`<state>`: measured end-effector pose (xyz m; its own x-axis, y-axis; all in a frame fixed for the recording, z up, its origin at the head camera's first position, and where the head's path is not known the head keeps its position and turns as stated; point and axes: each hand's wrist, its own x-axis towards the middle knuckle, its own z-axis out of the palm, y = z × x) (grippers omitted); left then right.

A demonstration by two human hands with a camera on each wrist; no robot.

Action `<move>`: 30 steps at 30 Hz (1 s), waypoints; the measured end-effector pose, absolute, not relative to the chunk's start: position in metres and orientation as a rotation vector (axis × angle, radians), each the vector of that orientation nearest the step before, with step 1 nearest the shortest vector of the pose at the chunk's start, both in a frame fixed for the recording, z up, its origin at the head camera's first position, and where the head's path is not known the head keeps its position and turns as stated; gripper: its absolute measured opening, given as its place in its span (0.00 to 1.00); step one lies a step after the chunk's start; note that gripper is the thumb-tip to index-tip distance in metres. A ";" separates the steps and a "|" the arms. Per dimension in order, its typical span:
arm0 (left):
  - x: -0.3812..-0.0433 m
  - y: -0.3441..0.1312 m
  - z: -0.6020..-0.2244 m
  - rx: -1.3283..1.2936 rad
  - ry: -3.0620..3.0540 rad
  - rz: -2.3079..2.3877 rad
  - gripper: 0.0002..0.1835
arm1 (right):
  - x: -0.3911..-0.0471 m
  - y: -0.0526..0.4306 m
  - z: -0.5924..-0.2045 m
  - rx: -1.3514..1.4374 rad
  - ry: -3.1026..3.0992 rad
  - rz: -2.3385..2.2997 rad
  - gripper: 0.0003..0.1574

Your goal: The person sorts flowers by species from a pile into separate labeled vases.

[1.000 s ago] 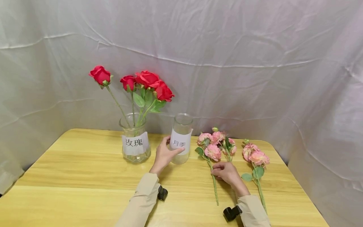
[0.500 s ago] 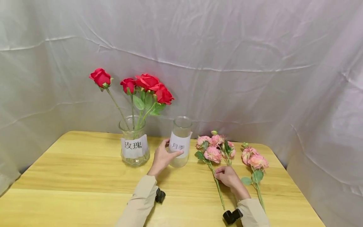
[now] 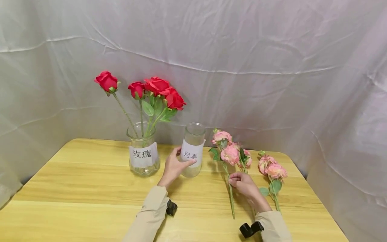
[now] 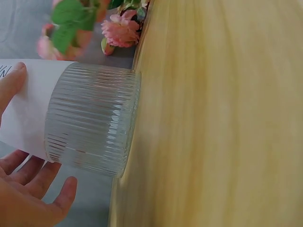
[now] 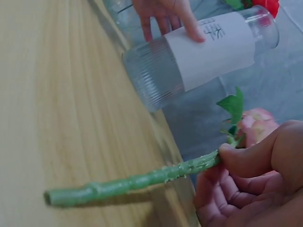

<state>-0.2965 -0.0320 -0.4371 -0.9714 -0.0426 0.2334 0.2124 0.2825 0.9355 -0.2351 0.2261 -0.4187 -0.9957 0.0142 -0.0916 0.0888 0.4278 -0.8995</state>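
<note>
My left hand [image 3: 175,165] grips a clear ribbed glass vase [image 4: 94,118] around its white paper label, thumb on the front and fingers behind; the vase stands upright on the table. My right hand [image 3: 245,184] pinches the green stem of a pink flower [image 3: 229,154] between thumb and fingers. In the right wrist view the stem [image 5: 132,182] runs out past the fingertips, its cut end over the table with a shadow below. The flower's blooms lean up and away, to the right of the vase. No stems show in this vase.
A wider glass vase [image 3: 144,169] with a white label holds several red roses [image 3: 157,85] at the left. Another pink flower [image 3: 246,159] lies behind the held one, and one more pink flower [image 3: 275,170] lies to the right. A grey cloth [image 3: 242,67] hangs behind the table.
The pink flower in my right hand has risen off the table, its blooms tilting upward. My left hand stays on the glass vase.
</note>
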 end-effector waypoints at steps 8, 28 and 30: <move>-0.295 -0.033 -0.438 -0.140 -2.334 -1.752 0.40 | -0.236 0.224 -0.410 0.177 2.590 -1.866 0.13; -0.297 -0.036 -0.436 -0.221 -2.412 -1.547 0.41 | -0.264 0.201 -0.384 0.350 2.275 -2.619 0.08; -0.296 -0.036 -0.435 -0.228 -2.426 -1.543 0.42 | -0.268 0.200 -0.379 0.330 2.207 -2.709 0.07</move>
<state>-0.2962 -0.0360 -0.4347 -0.9548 -0.0051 0.2972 0.2671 0.4244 0.8652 -0.2685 0.1998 -0.3786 -0.9159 0.3921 0.0863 -0.1638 -0.1687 -0.9720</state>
